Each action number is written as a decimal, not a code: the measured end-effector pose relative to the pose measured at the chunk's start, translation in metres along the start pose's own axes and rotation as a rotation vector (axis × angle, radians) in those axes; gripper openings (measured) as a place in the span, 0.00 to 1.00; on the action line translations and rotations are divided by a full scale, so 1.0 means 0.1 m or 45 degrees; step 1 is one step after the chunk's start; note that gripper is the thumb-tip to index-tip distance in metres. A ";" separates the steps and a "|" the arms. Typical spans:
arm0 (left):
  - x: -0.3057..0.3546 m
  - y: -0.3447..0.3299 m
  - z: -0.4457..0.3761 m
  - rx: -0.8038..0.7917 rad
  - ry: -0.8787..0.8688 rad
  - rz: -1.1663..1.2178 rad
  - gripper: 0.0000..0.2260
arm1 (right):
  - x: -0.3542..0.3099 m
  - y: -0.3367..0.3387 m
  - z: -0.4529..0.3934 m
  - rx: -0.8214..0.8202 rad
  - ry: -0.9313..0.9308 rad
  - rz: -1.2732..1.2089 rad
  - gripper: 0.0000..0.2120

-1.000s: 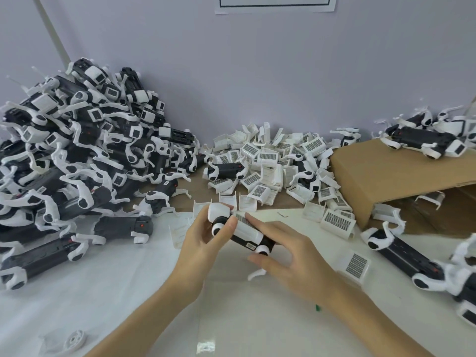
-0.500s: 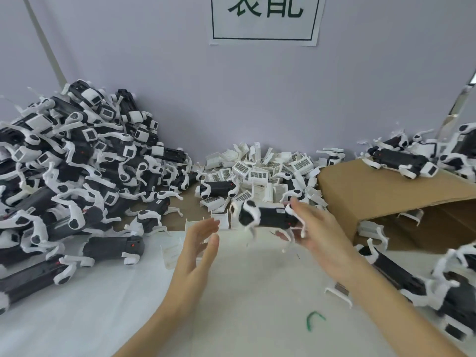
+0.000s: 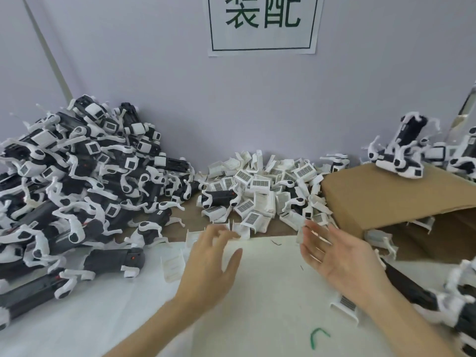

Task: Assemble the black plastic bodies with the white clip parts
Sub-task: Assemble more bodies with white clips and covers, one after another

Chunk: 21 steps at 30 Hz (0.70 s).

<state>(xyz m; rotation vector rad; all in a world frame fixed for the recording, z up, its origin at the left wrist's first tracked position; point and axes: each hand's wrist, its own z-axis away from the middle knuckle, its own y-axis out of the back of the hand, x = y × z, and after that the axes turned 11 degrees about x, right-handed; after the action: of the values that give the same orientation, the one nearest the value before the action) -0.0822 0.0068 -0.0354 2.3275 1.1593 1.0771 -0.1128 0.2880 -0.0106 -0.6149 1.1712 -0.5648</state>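
Observation:
Both hands hover empty over the white table sheet [image 3: 257,292]. My left hand [image 3: 208,264] has relaxed, slightly blurred fingers that reach toward loose white clip parts [image 3: 242,229] at the sheet's far edge. My right hand [image 3: 334,256] is spread open, palm turned left, near the front of the heap of white clip parts [image 3: 260,191] against the wall. A big pile of black bodies with white clips [image 3: 77,181] fills the left side. A black-and-white assembled piece [image 3: 404,148] stands tilted at the far right, on top of the cardboard box [image 3: 381,199].
The brown cardboard box takes up the right side, with more black bodies [image 3: 412,289] below it at the right edge. A white clip with a barcode label [image 3: 346,304] lies under my right wrist. A green scrap [image 3: 318,336] lies on the sheet near me. A paper sign [image 3: 262,24] hangs on the wall.
My right hand carried the assembled black piece up to the right and let it go; the hand is now empty and open. My left hand moved forward toward the clips. The camera tilted up.

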 end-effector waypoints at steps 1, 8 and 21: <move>-0.02 -0.07 -0.18 -0.051 -0.021 -0.093 0.14 | 0.03 0.02 0.01 0.015 -0.005 -0.016 0.17; -0.25 -0.63 -1.35 -0.509 0.065 -0.663 0.26 | 0.07 0.02 0.01 0.051 0.004 -0.017 0.17; -0.19 -0.26 -0.89 -0.016 -0.113 0.125 0.10 | 0.13 -0.01 0.00 0.037 0.092 0.163 0.17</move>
<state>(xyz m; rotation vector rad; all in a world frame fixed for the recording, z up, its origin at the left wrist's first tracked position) -0.1704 0.0045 -0.0003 2.4187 1.0129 0.9994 -0.1087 0.2788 -0.0187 -0.4943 1.2588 -0.4972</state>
